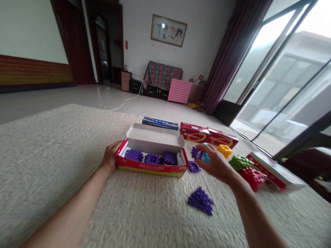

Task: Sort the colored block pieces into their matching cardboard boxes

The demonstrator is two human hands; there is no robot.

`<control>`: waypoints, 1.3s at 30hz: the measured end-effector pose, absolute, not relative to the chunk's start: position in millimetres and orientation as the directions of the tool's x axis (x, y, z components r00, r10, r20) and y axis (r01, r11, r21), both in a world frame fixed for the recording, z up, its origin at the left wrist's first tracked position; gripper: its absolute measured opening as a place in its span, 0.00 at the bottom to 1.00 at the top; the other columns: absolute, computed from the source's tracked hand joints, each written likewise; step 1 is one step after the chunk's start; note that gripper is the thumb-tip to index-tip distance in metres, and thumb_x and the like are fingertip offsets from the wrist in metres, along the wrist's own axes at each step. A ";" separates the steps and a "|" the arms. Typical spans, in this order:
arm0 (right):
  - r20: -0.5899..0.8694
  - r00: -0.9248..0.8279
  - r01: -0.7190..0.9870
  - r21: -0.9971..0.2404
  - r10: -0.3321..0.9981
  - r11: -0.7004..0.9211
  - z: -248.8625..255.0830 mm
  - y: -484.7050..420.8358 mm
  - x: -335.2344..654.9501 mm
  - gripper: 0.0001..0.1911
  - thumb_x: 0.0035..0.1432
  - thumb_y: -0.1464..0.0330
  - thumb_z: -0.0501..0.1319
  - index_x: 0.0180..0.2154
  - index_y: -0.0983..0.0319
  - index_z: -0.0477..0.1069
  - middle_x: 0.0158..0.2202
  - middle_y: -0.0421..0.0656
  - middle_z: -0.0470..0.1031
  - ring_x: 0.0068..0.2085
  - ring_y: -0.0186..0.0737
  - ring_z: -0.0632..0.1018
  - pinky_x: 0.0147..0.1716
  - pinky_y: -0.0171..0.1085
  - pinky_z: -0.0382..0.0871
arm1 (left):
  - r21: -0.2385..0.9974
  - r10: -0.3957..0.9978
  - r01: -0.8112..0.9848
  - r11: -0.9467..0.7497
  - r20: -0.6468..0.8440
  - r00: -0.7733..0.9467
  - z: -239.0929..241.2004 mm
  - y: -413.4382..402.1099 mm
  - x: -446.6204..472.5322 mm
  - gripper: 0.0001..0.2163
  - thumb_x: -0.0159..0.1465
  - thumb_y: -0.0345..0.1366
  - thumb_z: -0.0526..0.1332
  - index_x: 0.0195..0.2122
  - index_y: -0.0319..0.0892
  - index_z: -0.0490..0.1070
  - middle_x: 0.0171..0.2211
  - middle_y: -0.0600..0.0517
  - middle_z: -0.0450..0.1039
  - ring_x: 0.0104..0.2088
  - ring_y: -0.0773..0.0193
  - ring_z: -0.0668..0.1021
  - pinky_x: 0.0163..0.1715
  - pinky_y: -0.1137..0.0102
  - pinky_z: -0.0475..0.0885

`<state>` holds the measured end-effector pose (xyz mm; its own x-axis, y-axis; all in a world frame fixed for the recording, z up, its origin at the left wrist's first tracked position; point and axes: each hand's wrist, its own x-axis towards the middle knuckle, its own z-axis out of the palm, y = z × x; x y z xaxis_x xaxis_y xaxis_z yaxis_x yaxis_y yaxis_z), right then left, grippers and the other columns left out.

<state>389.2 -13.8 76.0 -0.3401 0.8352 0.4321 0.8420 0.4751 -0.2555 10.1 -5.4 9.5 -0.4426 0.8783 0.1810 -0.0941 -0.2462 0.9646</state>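
My left hand (111, 155) is closed on the left end of an open red cardboard box (152, 168). Its white lid flap (156, 135) stands raised at the back. Inside lie several purple interlocking plastic tiles (152, 158). Just right of the box, my right hand (214, 162) has its thumb and fingers around a purple tile (196, 153). Light-blue tiles (206, 157) show between and behind those fingers, partly hidden. Below the hand a round-holed purple tile (193, 166) lies against the box's right end. A small pile of purple tiles (201, 201) rests nearer me.
On the quilted mat (64, 144), a blue box (160, 123) and two red boxes (195, 132) stand behind. To the right are yellow tiles (224, 151), green tiles (241, 162), red tiles (253, 178) and a white-and-red box (278, 169). Glass doors are at far right.
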 end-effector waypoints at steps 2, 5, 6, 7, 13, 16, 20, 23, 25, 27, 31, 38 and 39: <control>0.467 -0.375 0.783 -0.304 0.801 0.543 91.7 -20.9 366.6 0.23 0.51 0.66 0.62 0.50 0.58 0.68 0.47 0.47 0.73 0.46 0.47 0.75 0.46 0.46 0.70 | 0.965 0.879 -0.076 -0.252 0.195 -0.435 11.7 -6.7 9.9 0.13 0.45 0.45 0.65 0.24 0.39 0.77 0.28 0.46 0.80 0.34 0.54 0.79 0.30 0.68 0.73; 0.446 -0.478 0.694 -0.336 0.756 0.637 108.8 -27.5 321.7 0.22 0.50 0.66 0.63 0.49 0.57 0.69 0.46 0.45 0.74 0.45 0.44 0.76 0.45 0.43 0.70 | 0.963 0.873 -0.016 -0.269 0.237 -0.426 14.6 -8.2 8.6 0.10 0.46 0.41 0.64 0.24 0.40 0.78 0.30 0.47 0.80 0.37 0.53 0.79 0.35 0.67 0.75; 0.423 -0.511 0.673 -0.346 0.749 0.654 111.6 -27.9 306.5 0.21 0.50 0.66 0.63 0.48 0.58 0.70 0.45 0.45 0.74 0.43 0.42 0.76 0.44 0.42 0.70 | 0.962 0.873 0.001 -0.272 0.247 -0.421 15.2 -8.4 8.2 0.09 0.47 0.40 0.64 0.25 0.41 0.78 0.31 0.47 0.80 0.37 0.53 0.79 0.35 0.67 0.75; 0.400 -0.531 0.659 -0.359 0.747 0.661 112.8 -27.2 292.5 0.21 0.49 0.67 0.64 0.47 0.58 0.71 0.44 0.44 0.74 0.42 0.41 0.76 0.43 0.41 0.70 | 0.962 0.873 0.012 -0.273 0.253 -0.418 15.6 -8.6 7.9 0.09 0.47 0.40 0.63 0.25 0.41 0.78 0.31 0.46 0.80 0.37 0.53 0.79 0.35 0.66 0.75; 0.293 -0.593 0.656 -0.364 0.750 0.661 99.6 -15.2 250.2 0.23 0.45 0.70 0.65 0.47 0.61 0.72 0.44 0.46 0.74 0.43 0.43 0.76 0.45 0.42 0.70 | 0.959 0.874 0.025 -0.283 0.269 -0.404 10.2 -6.1 5.7 0.11 0.49 0.42 0.61 0.25 0.40 0.78 0.31 0.46 0.80 0.36 0.54 0.79 0.36 0.67 0.75; 0.345 -0.600 0.624 -0.364 0.722 0.692 99.2 -16.7 253.2 0.23 0.47 0.70 0.65 0.48 0.61 0.71 0.47 0.48 0.73 0.45 0.44 0.76 0.47 0.43 0.69 | 0.956 0.882 0.024 -0.291 0.278 -0.381 6.4 -4.4 4.9 0.14 0.50 0.43 0.60 0.27 0.39 0.78 0.31 0.47 0.80 0.36 0.55 0.79 0.35 0.68 0.74; 0.526 -0.519 0.612 -0.322 0.674 0.722 109.2 -24.4 281.6 0.16 0.54 0.68 0.62 0.46 0.62 0.71 0.45 0.47 0.75 0.45 0.43 0.76 0.46 0.43 0.70 | 0.961 0.881 0.007 -0.277 0.257 -0.396 5.6 -3.7 5.7 0.15 0.50 0.46 0.59 0.27 0.39 0.78 0.29 0.47 0.80 0.34 0.56 0.78 0.33 0.68 0.73; 0.567 -0.436 0.678 -0.303 0.699 0.670 106.4 -23.0 322.3 0.13 0.56 0.68 0.59 0.45 0.59 0.72 0.42 0.45 0.76 0.43 0.41 0.77 0.45 0.43 0.71 | 0.962 0.880 -0.031 -0.271 0.235 -0.413 6.9 -3.7 7.2 0.14 0.48 0.46 0.61 0.25 0.40 0.77 0.28 0.48 0.79 0.34 0.56 0.78 0.33 0.68 0.73; 0.542 -0.368 0.721 -0.346 0.756 0.600 94.8 -17.4 352.5 0.13 0.55 0.68 0.58 0.43 0.59 0.72 0.41 0.44 0.77 0.42 0.42 0.78 0.45 0.44 0.72 | 0.962 0.876 -0.064 -0.266 0.214 -0.433 7.5 -3.6 8.4 0.13 0.46 0.45 0.62 0.25 0.40 0.77 0.28 0.48 0.79 0.34 0.56 0.79 0.32 0.68 0.74; 0.440 -0.337 0.746 -0.414 0.832 0.521 78.1 -10.4 378.5 0.14 0.53 0.68 0.58 0.44 0.59 0.72 0.42 0.44 0.78 0.42 0.43 0.79 0.43 0.45 0.73 | 0.962 0.874 -0.088 -0.259 0.195 -0.444 7.0 -3.2 9.2 0.13 0.45 0.45 0.63 0.25 0.40 0.77 0.27 0.48 0.79 0.34 0.56 0.79 0.31 0.68 0.74; 0.195 -0.375 0.815 -0.396 0.906 0.423 47.2 -0.8 403.7 0.24 0.42 0.74 0.59 0.45 0.58 0.73 0.45 0.47 0.78 0.45 0.47 0.79 0.45 0.45 0.73 | 0.960 0.874 -0.122 -0.252 0.172 -0.454 2.6 0.0 7.3 0.13 0.42 0.44 0.65 0.25 0.40 0.76 0.25 0.49 0.79 0.31 0.57 0.79 0.29 0.70 0.74; 0.116 -0.399 0.861 -0.292 0.909 0.415 33.6 1.0 400.4 0.28 0.39 0.77 0.57 0.47 0.58 0.72 0.47 0.48 0.77 0.47 0.50 0.77 0.49 0.45 0.70 | 0.962 0.880 -0.094 -0.255 0.190 -0.436 -4.7 3.8 1.3 0.10 0.45 0.42 0.64 0.25 0.42 0.76 0.28 0.50 0.80 0.32 0.58 0.79 0.30 0.72 0.74; 0.109 -0.406 0.866 -0.270 0.907 0.420 33.5 1.0 400.1 0.28 0.40 0.77 0.57 0.47 0.59 0.72 0.47 0.49 0.76 0.47 0.49 0.77 0.48 0.44 0.70 | 0.962 0.881 -0.100 -0.255 0.188 -0.434 -5.3 3.9 0.9 0.10 0.45 0.42 0.64 0.26 0.42 0.77 0.28 0.50 0.80 0.32 0.59 0.79 0.30 0.72 0.74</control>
